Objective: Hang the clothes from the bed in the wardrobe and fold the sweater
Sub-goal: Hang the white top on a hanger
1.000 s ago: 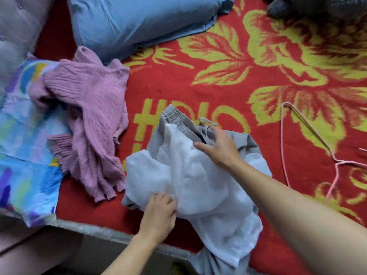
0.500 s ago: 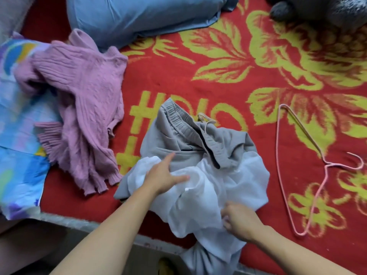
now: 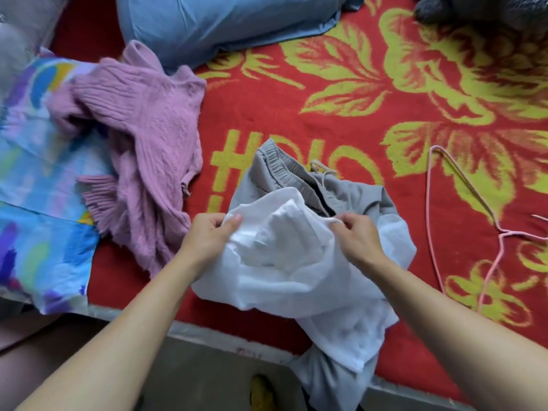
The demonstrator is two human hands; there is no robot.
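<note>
— Where is the white garment (image 3: 290, 271) found, and how is it held?

— It is seen bunched on the red blanket (image 3: 326, 114), at the near edge of the bed, with its lower part hung over that edge. Its upper edge is gripped from both sides. By the left hand (image 3: 207, 235) the cloth is pinched at the garment's left edge, the fingers curled round the fabric with the thumb on top. By the right hand (image 3: 360, 235) a fold at the garment's top right is pinched between thumb and forefinger, the other fingers curled in close.

— What is placed around the white garment?

— The grey trousers (image 3: 284, 176) are lain directly under it, with their elastic waistband and drawcord shown just beyond its far edge. The purple sweater (image 3: 148, 137) is left crumpled to the garment's left, near but apart from it, partly spread over a multicoloured cloth (image 3: 38, 179). The pink hanger (image 3: 500, 232) is laid flat on the blanket to the garment's right, well apart and touched by neither hand.

— And farther off?

— A blue pillow (image 3: 222, 22) is seen well beyond the white garment, just past the sweater's collar. Whether the garment is a shirt or a blouse cannot be told.
</note>
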